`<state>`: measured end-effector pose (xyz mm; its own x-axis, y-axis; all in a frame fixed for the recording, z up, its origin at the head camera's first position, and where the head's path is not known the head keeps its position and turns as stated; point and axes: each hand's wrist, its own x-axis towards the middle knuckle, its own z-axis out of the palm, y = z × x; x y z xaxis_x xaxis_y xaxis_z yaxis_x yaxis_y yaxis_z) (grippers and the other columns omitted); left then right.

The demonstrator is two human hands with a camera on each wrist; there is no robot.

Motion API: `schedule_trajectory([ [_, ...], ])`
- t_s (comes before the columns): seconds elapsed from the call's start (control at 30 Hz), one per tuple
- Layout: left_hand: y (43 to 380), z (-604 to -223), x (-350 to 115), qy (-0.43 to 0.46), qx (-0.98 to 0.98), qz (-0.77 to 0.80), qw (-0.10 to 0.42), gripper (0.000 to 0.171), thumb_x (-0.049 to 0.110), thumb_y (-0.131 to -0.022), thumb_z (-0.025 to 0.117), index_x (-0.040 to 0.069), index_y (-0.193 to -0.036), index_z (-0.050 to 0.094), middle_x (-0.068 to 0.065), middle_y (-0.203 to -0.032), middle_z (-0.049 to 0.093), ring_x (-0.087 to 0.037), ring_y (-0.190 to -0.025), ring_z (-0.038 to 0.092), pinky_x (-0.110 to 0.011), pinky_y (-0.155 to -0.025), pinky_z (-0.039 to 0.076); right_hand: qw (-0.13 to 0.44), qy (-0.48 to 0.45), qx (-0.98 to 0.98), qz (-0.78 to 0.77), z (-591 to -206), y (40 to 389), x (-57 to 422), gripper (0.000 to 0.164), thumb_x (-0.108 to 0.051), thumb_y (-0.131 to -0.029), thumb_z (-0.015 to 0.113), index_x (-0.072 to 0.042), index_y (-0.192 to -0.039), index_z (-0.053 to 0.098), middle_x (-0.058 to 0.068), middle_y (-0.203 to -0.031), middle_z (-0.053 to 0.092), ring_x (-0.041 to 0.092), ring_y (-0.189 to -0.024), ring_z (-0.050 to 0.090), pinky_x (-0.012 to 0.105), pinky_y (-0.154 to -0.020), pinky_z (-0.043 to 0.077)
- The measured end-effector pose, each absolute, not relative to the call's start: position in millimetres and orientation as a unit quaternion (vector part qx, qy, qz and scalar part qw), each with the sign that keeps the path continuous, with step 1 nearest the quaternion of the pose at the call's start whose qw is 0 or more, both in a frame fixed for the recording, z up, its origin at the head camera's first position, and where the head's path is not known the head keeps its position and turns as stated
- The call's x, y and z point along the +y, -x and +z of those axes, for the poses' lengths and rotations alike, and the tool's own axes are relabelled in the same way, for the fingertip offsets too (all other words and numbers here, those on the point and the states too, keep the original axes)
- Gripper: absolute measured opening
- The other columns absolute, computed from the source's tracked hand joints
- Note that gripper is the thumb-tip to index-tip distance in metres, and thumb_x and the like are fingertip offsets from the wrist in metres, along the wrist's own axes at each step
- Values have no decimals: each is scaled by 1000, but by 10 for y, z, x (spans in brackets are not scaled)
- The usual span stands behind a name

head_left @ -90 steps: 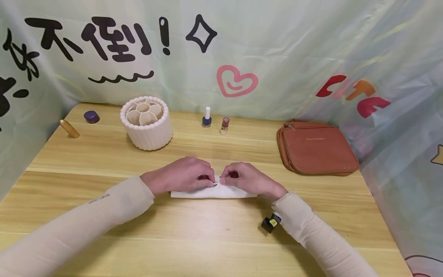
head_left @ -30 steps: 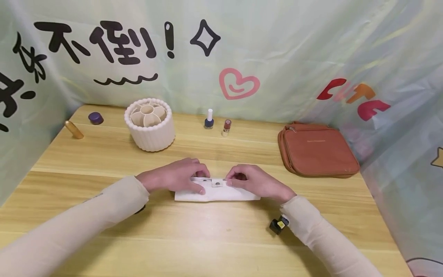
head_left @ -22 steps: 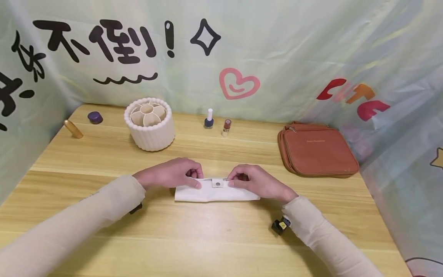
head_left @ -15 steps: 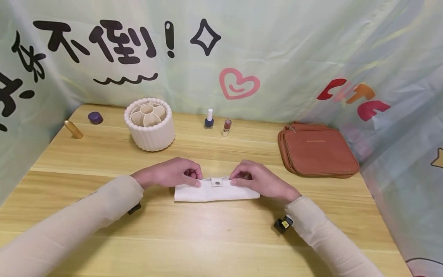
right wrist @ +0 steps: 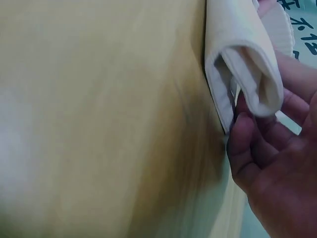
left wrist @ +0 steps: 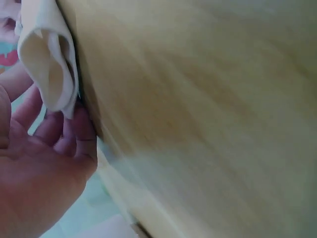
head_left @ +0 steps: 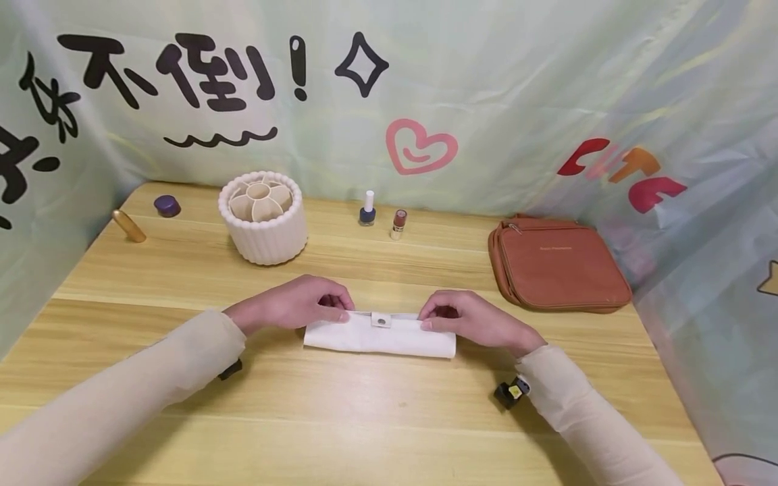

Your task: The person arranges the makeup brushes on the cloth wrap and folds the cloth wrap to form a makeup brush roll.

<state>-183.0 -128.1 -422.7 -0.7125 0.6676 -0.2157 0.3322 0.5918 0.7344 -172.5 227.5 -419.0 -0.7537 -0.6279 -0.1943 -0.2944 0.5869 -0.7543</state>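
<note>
A white folded pouch [head_left: 379,339] lies on the table in front of me, a small tab with a metal snap [head_left: 381,320] at the middle of its far edge. My left hand [head_left: 299,302] pinches the far edge left of the tab, thumb in front and fingers behind. To the right of the tab, my right hand [head_left: 473,316] pinches the same edge in a like way. In the left wrist view the left hand [left wrist: 44,163] is at the layered end of the pouch [left wrist: 49,64]. The right wrist view has the right hand [right wrist: 282,163] against the other folded end of the pouch [right wrist: 242,54].
Behind the hands stand a white divided round organizer [head_left: 264,226], a nail polish bottle [head_left: 367,212] and a lipstick [head_left: 398,224]. A brown zipped case [head_left: 562,266] lies at the right. A gold tube [head_left: 129,227] and a purple lid-like disc [head_left: 167,206] are far left.
Three seconds ago both hands met over the tab. They have since slid apart along the far edge, the left to the left and the right to the right, uncovering the snap tab.
</note>
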Motion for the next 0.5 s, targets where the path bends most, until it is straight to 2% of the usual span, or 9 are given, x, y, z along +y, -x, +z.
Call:
schedule_trajectory([
  [0.07, 1769, -4212, -1297, -303, 871, 322, 215, 22, 28, -107, 72, 17, -125, 78, 2, -118, 74, -18, -112, 64, -43, -103, 53, 209, 271, 870, -355, -4172, 1691, 2261, 12, -29, -105, 75, -23, -115, 77, -6, -112, 72, 17, -101, 62, 28, -88, 53],
  [0.17, 1668, -4184, -1319, -321, 890, 274, 173, 47, 44, -102, 76, 18, -141, 73, 0, -135, 70, -23, -126, 59, -51, -111, 47, 181, 279, 885, -325, -4130, 1632, 2240, 30, -38, -102, 78, -23, -129, 76, -5, -123, 71, 17, -109, 62, 36, -95, 53],
  [0.23, 1615, -4170, -1328, -326, 897, 250, 163, 63, 54, -96, 80, 19, -148, 68, -1, -140, 67, -24, -127, 56, -51, -109, 46, 177, 288, 891, -303, -4108, 1601, 2228, 47, -44, -98, 82, -22, -138, 74, -4, -131, 68, 16, -115, 61, 39, -99, 52],
  [0.3, 1583, -4166, -1333, -332, 899, 237, 159, 72, 59, -92, 82, 20, -150, 67, -1, -139, 66, -23, -123, 54, -47, -104, 45, 183, 298, 892, -287, -4094, 1582, 2216, 58, -47, -95, 84, -20, -144, 72, -3, -134, 67, 16, -117, 60, 39, -100, 51],
  [0.4, 1569, -4175, -1341, -334, 896, 242, 164, 66, 56, -92, 84, 20, -145, 70, 1, -133, 67, -21, -117, 54, -42, -99, 45, 198, 304, 890, -278, -4095, 1576, 2200, 59, -47, -93, 86, -18, -142, 73, -4, -128, 68, 13, -111, 59, 32, -95, 51],
  [0.5, 1580, -4193, -1358, -335, 893, 253, 163, 48, 49, -95, 83, 21, -133, 75, 5, -125, 70, -18, -113, 59, -41, -98, 48, 203, 297, 887, -288, -4112, 1582, 2197, 46, -44, -94, 86, -19, -132, 78, -8, -116, 68, 11, -100, 58, 27, -88, 50],
])
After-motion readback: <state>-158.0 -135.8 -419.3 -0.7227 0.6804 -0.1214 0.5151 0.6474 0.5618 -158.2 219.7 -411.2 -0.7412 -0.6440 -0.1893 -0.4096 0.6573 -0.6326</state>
